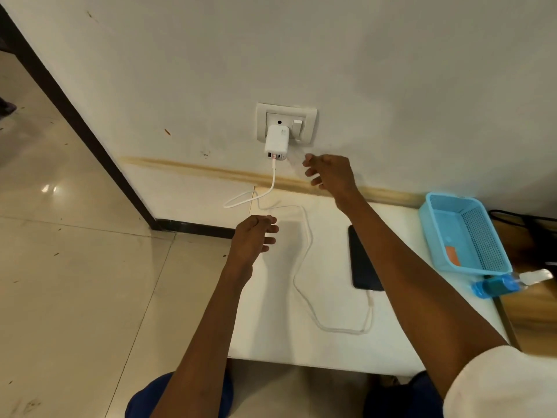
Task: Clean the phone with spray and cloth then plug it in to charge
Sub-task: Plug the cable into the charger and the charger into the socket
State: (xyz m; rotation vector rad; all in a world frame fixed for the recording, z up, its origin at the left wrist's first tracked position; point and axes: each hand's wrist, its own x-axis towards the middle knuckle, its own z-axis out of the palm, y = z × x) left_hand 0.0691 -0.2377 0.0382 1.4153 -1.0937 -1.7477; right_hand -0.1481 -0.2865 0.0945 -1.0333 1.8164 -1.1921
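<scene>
Both arms extended forward over the white counter (331,351), both hands empty.

Right hand (330,173) is raised near the wall, just below and right of the socket plate (286,122). Fingers loosely spread and slightly curled, pointing toward the charger brick (276,143), not touching it. Grasping nothing.

Left hand (253,236) is lower, at the counter's left edge, fingers relaxed and pointing right toward the cable (304,245). Can't tell if the fingertips touch the cable; not gripping it.

Phone (363,260) lies flat on the counter, dark, partly hidden under the right forearm. White cable runs from the charger brick down the wall, loops across the counter and goes into the phone's near end. Charger brick sits in the socket, switch (297,126) beside it.

Blue basket (464,233) is at the counter's right end against the wall, something orange inside. Spray bottle (509,283) lies on its side just near of the basket.
</scene>
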